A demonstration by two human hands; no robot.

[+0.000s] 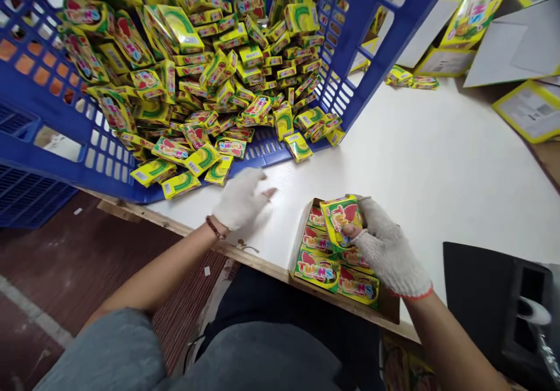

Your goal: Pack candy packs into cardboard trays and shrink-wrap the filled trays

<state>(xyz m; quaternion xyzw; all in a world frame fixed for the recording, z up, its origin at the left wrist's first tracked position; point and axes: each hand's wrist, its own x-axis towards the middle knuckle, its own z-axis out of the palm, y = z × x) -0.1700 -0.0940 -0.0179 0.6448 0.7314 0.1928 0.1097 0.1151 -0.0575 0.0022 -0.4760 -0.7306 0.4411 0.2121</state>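
Observation:
My right hand (385, 245), in a white knit glove with the thumb tip bare, grips a yellow-green candy pack (339, 219) lettered TWINS. It holds the pack above an open carton (301, 233) at the table's front edge. Several like packs (317, 267) lie in rows inside the carton, partly hidden by the hand. My left hand (245, 198), also gloved, hovers over the white table between the carton and a blue crate, fingers apart and holding nothing. The tipped blue crate (350, 76) is heaped with the same packs (219, 76), some spilling over its lip.
Cartons and flattened card (516, 46) crowd the back right, near a few loose packs (411, 79). A black tape dispenser (525, 303) stands at the right edge on a dark sheet (472, 297). Another blue crate (30, 187) is at the left. The table's wooden edge (184, 224) faces me.

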